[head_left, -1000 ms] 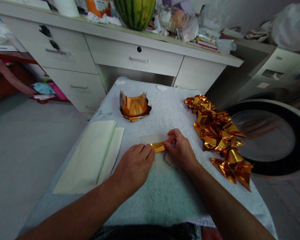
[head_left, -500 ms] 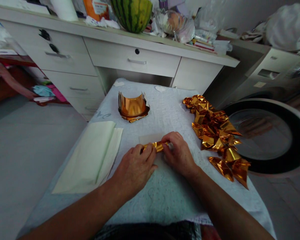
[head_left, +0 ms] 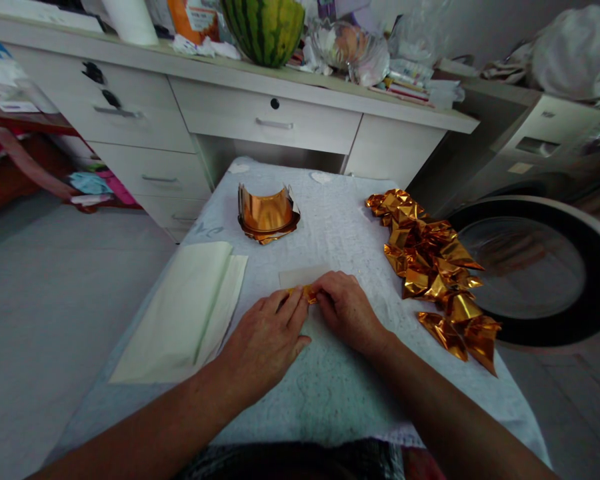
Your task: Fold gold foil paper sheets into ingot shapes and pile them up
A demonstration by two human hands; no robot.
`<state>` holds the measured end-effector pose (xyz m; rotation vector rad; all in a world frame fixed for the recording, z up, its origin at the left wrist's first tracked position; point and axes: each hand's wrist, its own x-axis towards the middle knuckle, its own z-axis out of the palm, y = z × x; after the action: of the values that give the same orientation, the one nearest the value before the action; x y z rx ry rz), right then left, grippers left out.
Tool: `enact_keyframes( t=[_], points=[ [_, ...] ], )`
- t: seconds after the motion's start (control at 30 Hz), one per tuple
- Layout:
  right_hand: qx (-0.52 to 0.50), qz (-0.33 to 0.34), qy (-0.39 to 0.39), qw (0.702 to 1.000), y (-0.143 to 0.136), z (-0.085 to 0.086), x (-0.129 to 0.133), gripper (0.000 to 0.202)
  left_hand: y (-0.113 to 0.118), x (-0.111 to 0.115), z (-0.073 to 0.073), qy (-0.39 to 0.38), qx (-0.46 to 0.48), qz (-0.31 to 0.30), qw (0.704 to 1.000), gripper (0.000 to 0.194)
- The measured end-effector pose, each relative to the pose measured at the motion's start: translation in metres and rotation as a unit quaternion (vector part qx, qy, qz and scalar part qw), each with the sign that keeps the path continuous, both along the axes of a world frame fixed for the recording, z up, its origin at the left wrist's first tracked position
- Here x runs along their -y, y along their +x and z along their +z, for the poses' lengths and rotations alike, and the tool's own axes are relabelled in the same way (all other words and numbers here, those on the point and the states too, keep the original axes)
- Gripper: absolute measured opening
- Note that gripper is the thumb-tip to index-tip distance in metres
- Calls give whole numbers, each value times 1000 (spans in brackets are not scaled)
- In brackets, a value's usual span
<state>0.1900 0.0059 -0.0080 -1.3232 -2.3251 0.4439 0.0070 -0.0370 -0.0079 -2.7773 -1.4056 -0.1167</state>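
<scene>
A narrow strip of gold foil paper (head_left: 309,293) lies across the middle of the cloth-covered table, mostly hidden under my fingers. My left hand (head_left: 267,340) presses on its left part with the fingers bent together. At its right end, my right hand (head_left: 347,310) pinches the foil between thumb and fingers. Just beyond the fingers lies a pale, thin sheet (head_left: 300,275), partly covered by the hands. A curved stack of gold foil sheets (head_left: 267,213) stands farther back to the left. Folded gold foil pieces (head_left: 425,250) are heaped on the right.
Pale yellow sheets of paper (head_left: 180,307) lie on the left of the table (head_left: 350,400). A white cabinet (head_left: 305,127) borders the far side, with a watermelon (head_left: 265,30) on top. The round door of a washing machine (head_left: 530,270) stands open at the right edge.
My right hand has moved slightly left along the foil, closer to my left hand. Less of the gold strip shows between them. The foil stack and heap have stayed put.
</scene>
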Motion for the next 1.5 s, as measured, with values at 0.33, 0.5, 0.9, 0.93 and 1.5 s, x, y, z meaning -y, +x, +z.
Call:
enact_keyframes(
  t=[0.33,0.5,0.9,0.93,1.5],
  points=[
    [19,-24,-5,1000,-8,2,-1,6,-17,10,-6,19,-9,-9,1000,49],
    [62,-57,0,996,-19,3,1,14,-16,14,-7,39,-21,10,999,46],
    [84,-82,0,993,-28,2,4,39,-17,11,-4,58,-9,-10,998,45],
    [82,-82,-1,993,-27,2,4,42,-17,11,-5,58,-11,-9,998,45],
    [123,-133,-11,983,9,1,-1,76,-20,7,-3,17,0,-16,1000,43]
  ],
)
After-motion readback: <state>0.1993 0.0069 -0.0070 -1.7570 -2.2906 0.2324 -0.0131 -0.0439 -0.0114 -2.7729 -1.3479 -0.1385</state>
